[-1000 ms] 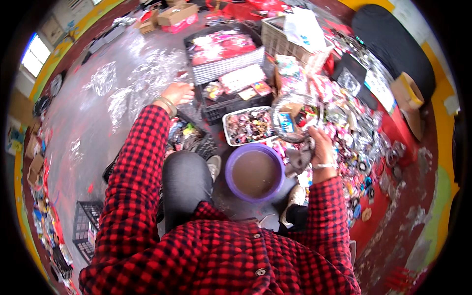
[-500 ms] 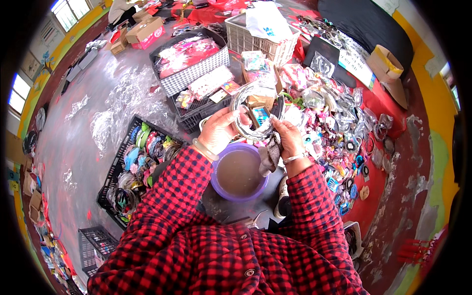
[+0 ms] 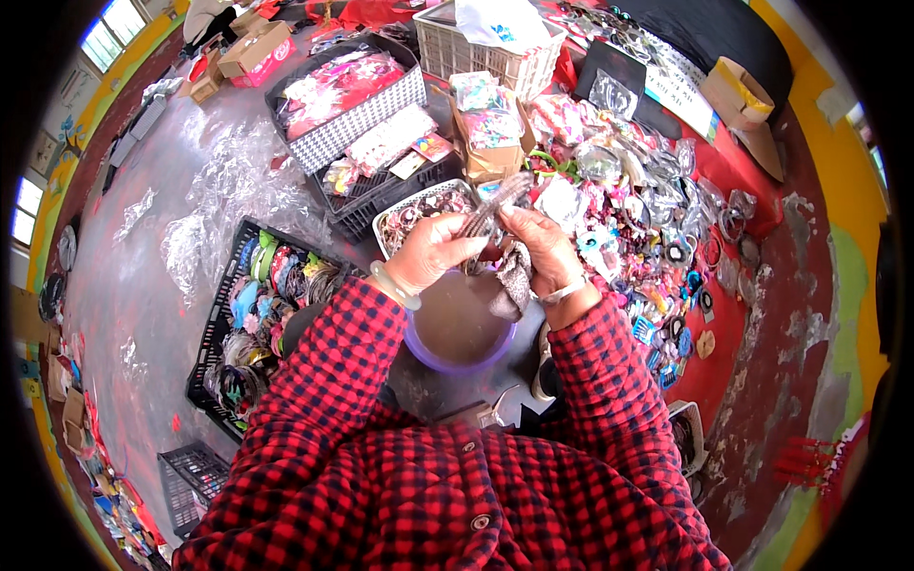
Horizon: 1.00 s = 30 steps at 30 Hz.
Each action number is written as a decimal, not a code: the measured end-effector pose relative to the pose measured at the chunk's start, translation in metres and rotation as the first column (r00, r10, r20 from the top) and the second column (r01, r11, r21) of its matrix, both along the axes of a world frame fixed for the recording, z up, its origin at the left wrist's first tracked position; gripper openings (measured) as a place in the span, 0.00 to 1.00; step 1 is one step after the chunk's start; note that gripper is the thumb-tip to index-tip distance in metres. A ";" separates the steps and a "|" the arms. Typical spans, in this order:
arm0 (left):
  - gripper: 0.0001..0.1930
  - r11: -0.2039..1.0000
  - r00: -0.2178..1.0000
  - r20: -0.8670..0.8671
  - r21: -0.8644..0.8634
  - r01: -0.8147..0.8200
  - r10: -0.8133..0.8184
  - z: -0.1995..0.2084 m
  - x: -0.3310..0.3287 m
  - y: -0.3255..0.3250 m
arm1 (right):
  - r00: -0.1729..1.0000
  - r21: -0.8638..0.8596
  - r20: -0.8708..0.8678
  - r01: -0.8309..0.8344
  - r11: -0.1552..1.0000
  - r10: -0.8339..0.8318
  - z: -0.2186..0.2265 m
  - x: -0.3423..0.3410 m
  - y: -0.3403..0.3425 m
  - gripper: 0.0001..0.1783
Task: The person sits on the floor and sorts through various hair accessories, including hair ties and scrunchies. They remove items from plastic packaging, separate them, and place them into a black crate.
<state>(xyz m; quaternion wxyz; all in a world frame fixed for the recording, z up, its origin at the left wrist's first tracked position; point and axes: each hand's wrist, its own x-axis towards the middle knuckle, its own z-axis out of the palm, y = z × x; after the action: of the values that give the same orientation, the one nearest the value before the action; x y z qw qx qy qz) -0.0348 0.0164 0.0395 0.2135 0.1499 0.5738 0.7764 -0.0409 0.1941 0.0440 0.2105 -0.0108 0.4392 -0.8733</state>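
Note:
Over a purple basin [image 3: 468, 365] of cloudy water, my two hands hold a bundle of thin silvery hoops [image 3: 499, 202], turned nearly edge-on. My left hand [image 3: 425, 253] is closed, its thumb and fingers pinching the bundle's near left side. On the other side my right hand [image 3: 545, 249] grips the bundle with thumb and fingertips. A damp grey cloth [image 3: 514, 285] is also in the right hand and hangs below it above the basin. The lower part of the bundle is hidden behind the fingers and cloth.
A white basket [image 3: 405, 211] of small items stands just beyond my hands. A black crate [image 3: 211, 354] of headbands is at left. Piled hair accessories [image 3: 657, 257] spread over red cloth at right. An open cardboard box [image 3: 488, 162] and stacked crates [image 3: 357, 143] stand farther off.
The hoop bundle has turned from facing me as an open ring to nearly edge-on. The cloth still hangs from my right hand. The view has shifted slightly.

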 end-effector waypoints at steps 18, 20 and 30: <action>0.12 0.963 0.963 -0.021 0.047 -0.266 0.267 -0.019 -0.010 0.002 | 0.995 -0.063 0.101 -0.005 0.998 0.011 -0.008 -0.005 0.008 0.08; 0.13 0.967 0.966 -0.051 0.008 -0.253 0.253 -0.017 -0.011 0.000 | 0.994 -0.020 0.104 0.033 0.999 -0.031 -0.011 -0.005 0.006 0.07; 0.21 0.986 0.995 -0.034 0.141 -0.092 0.098 -0.006 -0.001 0.012 | 0.999 0.051 0.041 0.016 0.999 -0.018 -0.012 -0.004 0.004 0.08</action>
<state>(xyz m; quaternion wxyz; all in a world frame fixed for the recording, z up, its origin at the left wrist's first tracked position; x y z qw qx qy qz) -0.0355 0.0280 0.0335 0.1535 0.1526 0.5291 0.8205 -0.0450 0.1978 0.0319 0.2123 0.0164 0.4570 -0.8636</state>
